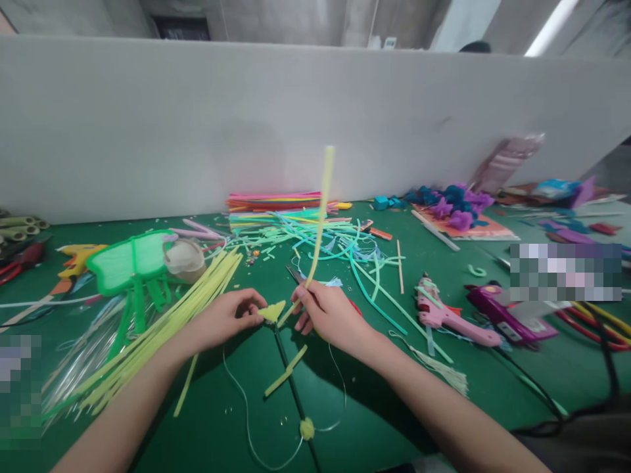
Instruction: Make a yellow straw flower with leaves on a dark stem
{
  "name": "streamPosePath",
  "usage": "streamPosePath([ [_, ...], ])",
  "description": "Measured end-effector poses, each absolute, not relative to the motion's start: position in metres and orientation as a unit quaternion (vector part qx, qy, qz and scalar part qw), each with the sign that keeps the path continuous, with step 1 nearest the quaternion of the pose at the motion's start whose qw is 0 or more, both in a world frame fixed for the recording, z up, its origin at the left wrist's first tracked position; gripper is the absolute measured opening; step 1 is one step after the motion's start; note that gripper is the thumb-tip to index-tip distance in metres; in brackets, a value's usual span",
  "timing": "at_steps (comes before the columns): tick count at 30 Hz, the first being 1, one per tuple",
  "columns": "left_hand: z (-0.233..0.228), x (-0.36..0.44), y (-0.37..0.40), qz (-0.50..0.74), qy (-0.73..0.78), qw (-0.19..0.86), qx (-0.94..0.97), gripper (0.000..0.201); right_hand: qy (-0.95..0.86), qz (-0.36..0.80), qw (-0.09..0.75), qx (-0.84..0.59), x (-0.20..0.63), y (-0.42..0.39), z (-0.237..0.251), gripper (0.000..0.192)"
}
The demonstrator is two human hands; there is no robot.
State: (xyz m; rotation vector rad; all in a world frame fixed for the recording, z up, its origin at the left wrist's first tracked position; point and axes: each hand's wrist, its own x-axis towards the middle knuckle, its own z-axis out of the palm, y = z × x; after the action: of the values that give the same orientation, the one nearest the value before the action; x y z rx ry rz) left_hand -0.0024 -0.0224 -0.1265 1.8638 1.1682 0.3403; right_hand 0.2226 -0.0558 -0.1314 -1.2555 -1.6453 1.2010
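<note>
My left hand (236, 314) pinches a small yellow fuzzy triangular piece (274, 312) at the top of a thin dark green stick (290, 374). In my right hand (325, 312) is a long yellow pipe cleaner (321, 220), its free end rising and its lower end reaching the triangular piece. Scissors (294, 274) show their blades beside my right hand; whether it grips them is hidden. A yellow fuzzy ball (306, 429) sits lower on the stick, with a clear cord (246, 414) looping from it. Short yellow pieces (286, 372) lie across the stick.
Yellow pipe cleaners (197, 295) lie left, beside a green winged shape (133, 263) and a yellow glue gun (79, 259). Coloured strips (276, 210) pile up at the back. Right are a pink glue gun (444, 315), a purple glue gun (513, 318) and a tassel (444, 371).
</note>
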Motion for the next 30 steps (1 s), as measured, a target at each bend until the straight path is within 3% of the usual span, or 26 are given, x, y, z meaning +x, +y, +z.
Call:
streamPosePath([
  [3, -0.118, 0.001, -0.025, 0.16, 0.47, 0.446, 0.745, 0.027, -0.64, 0.426, 0.378, -0.515, 0.223, -0.055, -0.131, 0.025],
  [5, -0.112, 0.002, -0.029, 0.176, 0.468, 0.501, 0.706, 0.032, -0.624, 0.437, 0.385, -0.522, 0.224, -0.054, -0.127, 0.026],
  [10, -0.11, 0.007, -0.035, 0.189, 0.454, 0.699, 0.518, 0.044, -0.5, 0.597, 0.439, -0.449, 0.234, -0.053, -0.111, 0.034],
  [14, -0.119, 0.01, -0.033, 0.192, 0.443, 0.747, 0.458, 0.038, -0.384, 0.655, 0.511, -0.402, 0.244, -0.044, -0.109, 0.028],
  [17, -0.122, 0.007, -0.03, 0.19, 0.44, 0.741, 0.47, 0.033, -0.331, 0.719, 0.463, -0.399, 0.246, -0.036, -0.121, 0.026],
  [22, -0.115, -0.004, -0.025, 0.174, 0.488, 0.641, 0.566, 0.036, -0.309, 0.757, 0.408, -0.406, 0.244, -0.03, -0.13, 0.028],
  [26, -0.112, -0.007, -0.023, 0.159, 0.478, 0.607, 0.615, 0.035, -0.343, 0.708, 0.416, -0.456, 0.248, -0.028, -0.126, 0.031],
  [30, -0.116, -0.006, -0.023, 0.154, 0.478, 0.588, 0.634, 0.037, -0.433, 0.587, 0.454, -0.511, 0.258, -0.022, -0.131, 0.031],
])
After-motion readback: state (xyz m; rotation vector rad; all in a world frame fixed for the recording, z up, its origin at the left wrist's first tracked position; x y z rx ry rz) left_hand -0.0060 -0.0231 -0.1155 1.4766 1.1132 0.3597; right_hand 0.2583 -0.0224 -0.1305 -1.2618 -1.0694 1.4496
